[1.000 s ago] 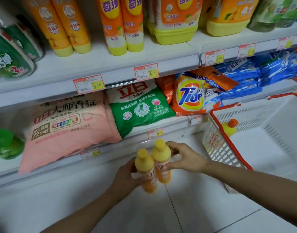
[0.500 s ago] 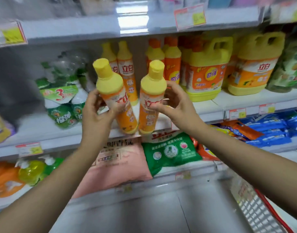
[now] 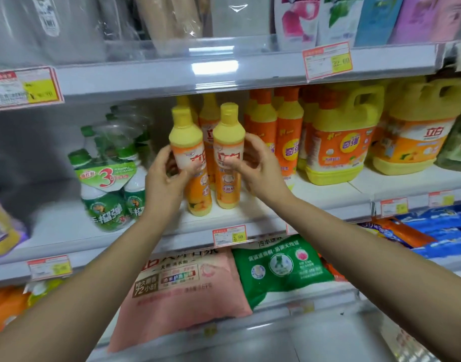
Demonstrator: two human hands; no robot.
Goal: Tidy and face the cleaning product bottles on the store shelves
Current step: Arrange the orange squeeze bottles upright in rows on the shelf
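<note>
The left hand (image 3: 166,178) is wrapped around the label of the left bottle (image 3: 185,131), and the right hand (image 3: 259,168) pinches the right bottle (image 3: 228,131) at the same height. Both bottles are orange with yellow tops and sit side by side at the front of the middle shelf (image 3: 62,226). The left one leans left at the top; the right one is nearly upright. It is not clear if their bases rest on the shelf.

Just behind them stand more bottles of the same kind (image 3: 209,118), partly hidden. To the right are orange-capped bottles (image 3: 263,126) and two big yellow jugs (image 3: 339,142) with handles. To the left is a bundled pack of green bottles (image 3: 106,194), blurred. A price tag (image 3: 229,235) is clipped to the shelf edge below the hands.

On the shelf beneath lie a pink bag (image 3: 182,288) and a green bag (image 3: 281,265), crossed by the forearms. Blue packs (image 3: 438,231) are cut off at the right. The packets on the top shelf are too blurred to read.
</note>
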